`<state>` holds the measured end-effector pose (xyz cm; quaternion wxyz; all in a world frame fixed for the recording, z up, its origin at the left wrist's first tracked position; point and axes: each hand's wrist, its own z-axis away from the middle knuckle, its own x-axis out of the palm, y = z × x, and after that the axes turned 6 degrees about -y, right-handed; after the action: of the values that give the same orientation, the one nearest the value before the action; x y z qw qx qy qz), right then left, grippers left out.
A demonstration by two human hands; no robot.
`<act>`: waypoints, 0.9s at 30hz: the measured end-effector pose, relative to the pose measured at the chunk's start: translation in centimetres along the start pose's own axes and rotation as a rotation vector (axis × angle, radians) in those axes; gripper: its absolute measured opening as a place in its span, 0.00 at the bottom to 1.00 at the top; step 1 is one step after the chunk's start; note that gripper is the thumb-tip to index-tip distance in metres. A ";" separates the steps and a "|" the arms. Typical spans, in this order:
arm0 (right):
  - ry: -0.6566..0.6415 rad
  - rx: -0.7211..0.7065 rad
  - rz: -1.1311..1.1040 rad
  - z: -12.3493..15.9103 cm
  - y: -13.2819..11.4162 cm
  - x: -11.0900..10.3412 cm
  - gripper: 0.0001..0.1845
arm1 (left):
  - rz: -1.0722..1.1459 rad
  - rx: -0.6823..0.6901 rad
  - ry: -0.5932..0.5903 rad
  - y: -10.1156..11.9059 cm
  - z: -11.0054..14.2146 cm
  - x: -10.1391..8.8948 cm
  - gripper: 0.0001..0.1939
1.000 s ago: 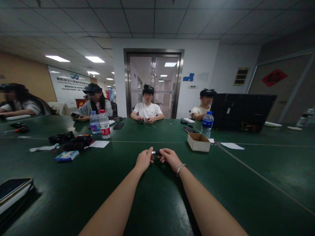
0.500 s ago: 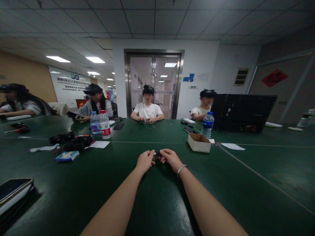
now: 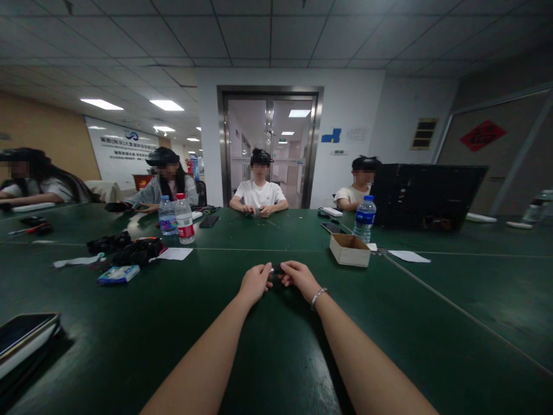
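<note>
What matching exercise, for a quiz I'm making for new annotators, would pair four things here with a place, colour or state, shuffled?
Things
1. Left hand
2. Right hand
3. Bracelet
4. Pale box

Places, colours or states
A. Gripping the dark end of the small object
B. Open-topped, near the blue-capped bottle
C. Gripping the same object's silvery end
D. Silvery, worn rather than held

Right pairs: 1-C, 2-A, 3-D, 4-B.
</note>
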<state>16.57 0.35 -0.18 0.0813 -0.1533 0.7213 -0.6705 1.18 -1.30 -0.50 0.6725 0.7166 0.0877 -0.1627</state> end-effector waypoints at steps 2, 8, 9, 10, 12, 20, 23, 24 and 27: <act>0.000 0.000 0.001 0.0 0.0 0.0 0.08 | 0.004 0.025 -0.012 0.0 0.1 0.0 0.16; 0.012 0.010 0.001 0.1 -0.1 -0.1 0.07 | 0.060 0.096 -0.006 -0.4 0.0 0.0 0.09; 0.010 0.011 0.001 0.1 -0.1 -0.1 0.06 | 0.073 0.105 -0.010 -0.4 0.0 0.0 0.08; 0.009 0.010 0.001 0.1 0.0 -0.1 0.06 | 0.087 0.114 -0.016 -0.4 0.0 0.0 0.09; 0.007 0.010 0.001 0.0 0.0 -0.1 0.06 | 0.107 0.129 -0.031 -0.4 0.1 0.0 0.09; -0.009 0.000 0.018 0.0 0.2 -0.3 0.06 | 0.124 0.143 -0.026 -0.1 0.3 0.0 0.11; -0.008 -0.005 0.026 -0.1 0.2 -0.2 0.07 | 0.111 0.155 -0.023 -0.2 0.2 0.0 0.11; -0.006 -0.004 0.029 -0.1 0.2 -0.2 0.08 | 0.107 0.159 -0.022 -0.3 0.2 0.0 0.11; 0.001 -0.008 0.034 -0.2 0.4 -0.3 0.10 | 0.098 0.160 -0.019 -0.2 0.2 0.0 0.10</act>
<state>16.77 0.72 -0.57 0.0915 -0.1411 0.7266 -0.6661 1.02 -1.51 -0.71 0.6209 0.7701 0.0328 -0.1428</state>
